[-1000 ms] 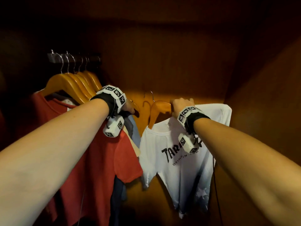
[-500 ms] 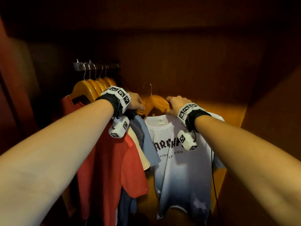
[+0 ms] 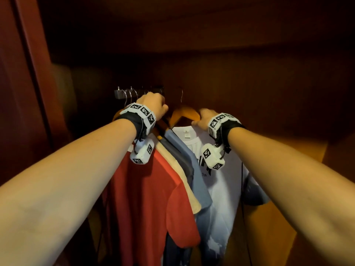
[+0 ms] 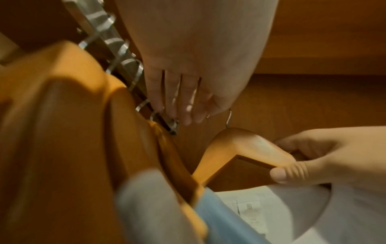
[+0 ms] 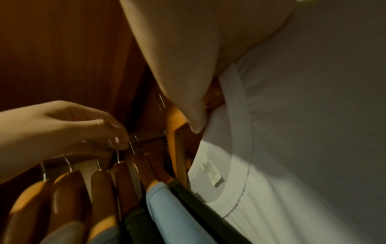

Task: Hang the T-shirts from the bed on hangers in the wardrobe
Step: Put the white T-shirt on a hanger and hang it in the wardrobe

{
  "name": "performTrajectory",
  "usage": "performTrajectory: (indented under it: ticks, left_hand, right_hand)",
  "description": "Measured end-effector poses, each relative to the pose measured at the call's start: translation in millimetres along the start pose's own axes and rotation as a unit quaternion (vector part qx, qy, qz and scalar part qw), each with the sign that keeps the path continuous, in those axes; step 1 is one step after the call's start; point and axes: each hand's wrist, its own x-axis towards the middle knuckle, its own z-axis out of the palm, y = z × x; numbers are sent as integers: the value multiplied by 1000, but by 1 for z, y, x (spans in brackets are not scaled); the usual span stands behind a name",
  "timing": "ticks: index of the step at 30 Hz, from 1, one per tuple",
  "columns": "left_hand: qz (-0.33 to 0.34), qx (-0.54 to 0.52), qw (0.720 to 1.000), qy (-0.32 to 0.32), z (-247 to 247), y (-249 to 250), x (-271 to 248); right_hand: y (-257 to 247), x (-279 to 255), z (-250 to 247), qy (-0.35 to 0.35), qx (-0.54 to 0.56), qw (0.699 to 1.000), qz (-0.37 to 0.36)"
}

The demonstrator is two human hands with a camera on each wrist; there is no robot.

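While hands rose, white T-shirt neared the rail

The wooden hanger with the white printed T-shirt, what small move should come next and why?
Probably lift the wooden hanger and slide its hook leftward onto the metal rail. The right hand grips the hanger's arm, the white printed T-shirt already hangs on it, and its hook sits just off the rail's end, where the left hand reaches.
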Motion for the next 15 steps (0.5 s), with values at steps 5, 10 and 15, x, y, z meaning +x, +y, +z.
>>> performTrajectory:
  ticks: [5,10,15]
  left_hand:
    - [5,44,999,24,-11,-18,19]
    - [-65,162,984,-11,-17,-21,35]
    - [-56,213,972,-80,-13,-28,44]
  right_hand:
    - [-20,22,-6,6,0,1000,-15]
    - [-39,40,-1,-1,8,999,-43]
    - [-50,66,14,-18,0,999,-47]
